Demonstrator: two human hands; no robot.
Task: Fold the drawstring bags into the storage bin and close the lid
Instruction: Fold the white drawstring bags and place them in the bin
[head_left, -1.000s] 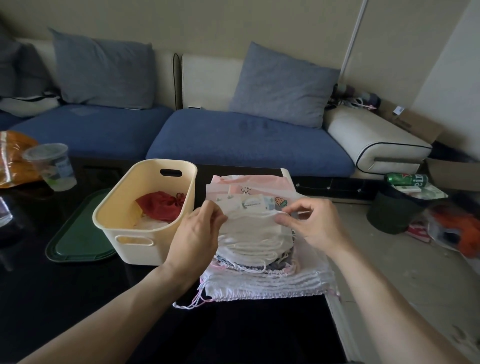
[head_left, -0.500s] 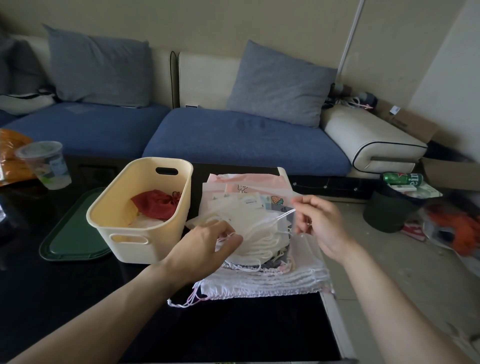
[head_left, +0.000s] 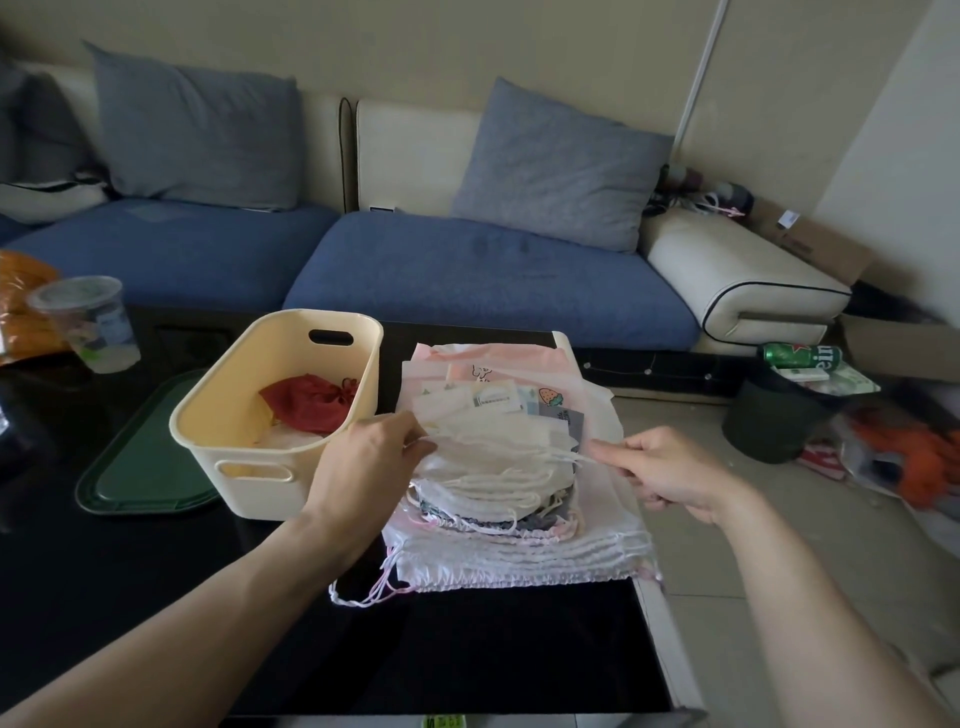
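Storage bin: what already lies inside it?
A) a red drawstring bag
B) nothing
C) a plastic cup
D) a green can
A: a red drawstring bag lies inside the cream storage bin, with something pale beneath it.

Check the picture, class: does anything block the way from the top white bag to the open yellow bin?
Nothing visible does. The top white bag is pinched by the left hand and right hand; the bin stands open beside it, its green lid lying off to its far side.

Blue sofa (head_left: 467, 275), beige wall (head_left: 467, 47)
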